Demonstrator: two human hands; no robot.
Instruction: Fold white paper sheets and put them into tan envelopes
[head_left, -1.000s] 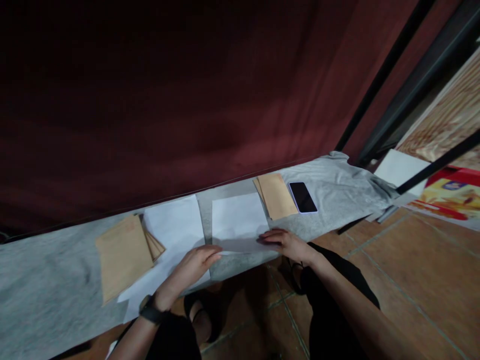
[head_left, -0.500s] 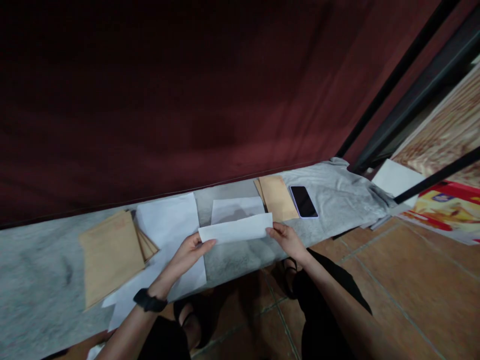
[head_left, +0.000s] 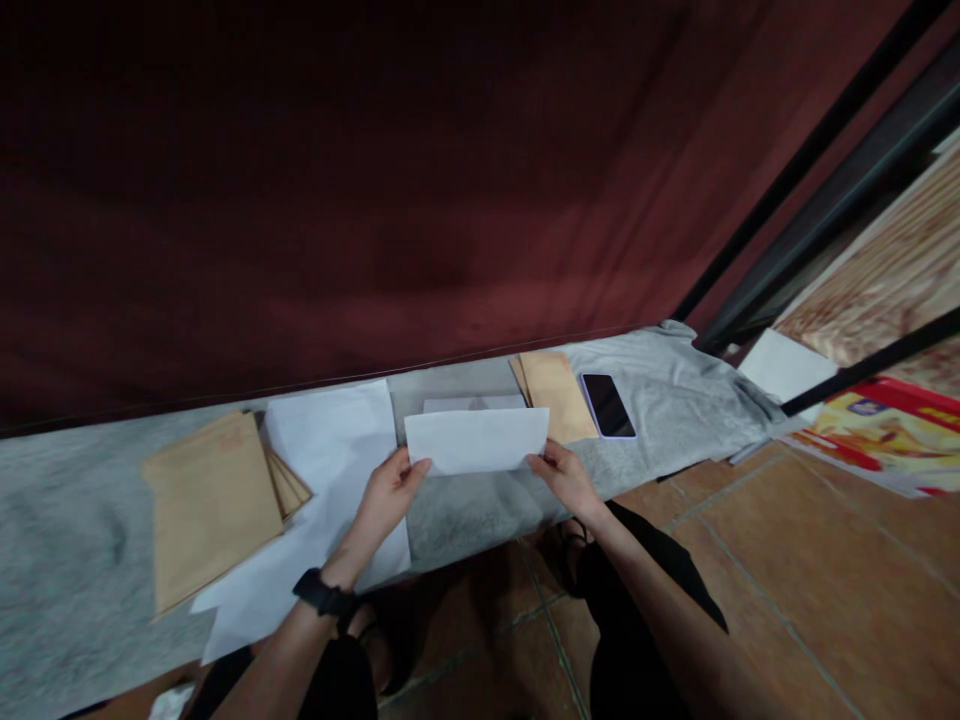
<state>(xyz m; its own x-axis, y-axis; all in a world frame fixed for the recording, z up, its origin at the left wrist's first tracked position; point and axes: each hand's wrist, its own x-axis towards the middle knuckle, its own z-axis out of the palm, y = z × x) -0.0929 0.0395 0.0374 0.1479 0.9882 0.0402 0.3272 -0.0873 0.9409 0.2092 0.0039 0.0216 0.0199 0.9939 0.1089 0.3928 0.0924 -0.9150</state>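
Note:
A white strip of paper [head_left: 477,440], apparently folded, is held up level between both hands above the grey cloth. My left hand [head_left: 390,490] pinches its lower left corner, thumb in front. At the lower right corner my right hand [head_left: 564,476] grips it the same way. Behind the strip, mostly covered by it, lies another white paper [head_left: 474,403]. To the left, white sheets [head_left: 341,430] are spread on the cloth, and a stack of brown envelopes [head_left: 214,500] rests partly over them. More brown envelopes [head_left: 559,395] lie just beyond my right hand.
The grey cloth [head_left: 660,400] covers a long narrow bench against a dark red wall [head_left: 375,250]. A phone [head_left: 609,405] lies right of the envelopes. Black metal bars [head_left: 795,150] and a red and yellow printed box [head_left: 885,430] stand at the right, over the tiled floor [head_left: 795,540].
Both hands have raised the paper strip slightly and turned its face more toward me, so it covers more of the paper behind. The left hand has shifted a little right and up.

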